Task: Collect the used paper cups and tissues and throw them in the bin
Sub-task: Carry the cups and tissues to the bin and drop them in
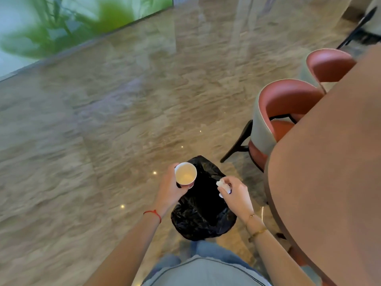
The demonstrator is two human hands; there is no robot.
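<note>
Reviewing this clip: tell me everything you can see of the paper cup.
The paper cup is white and round, its inside cream and apparently empty. It is held tilted, mouth towards the camera, by the left hand, whose fingers curl round its wall. It hangs above the black bin bag on the floor. A reddish patch shows on its lower outer wall.

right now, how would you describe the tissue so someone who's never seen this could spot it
Find the black-lined bin on the marble floor beside the brown table. Two hands hover over it; the right hand pinches the tissue, a small crumpled white wad, unlike the round open paper cup in the left hand.
</note>
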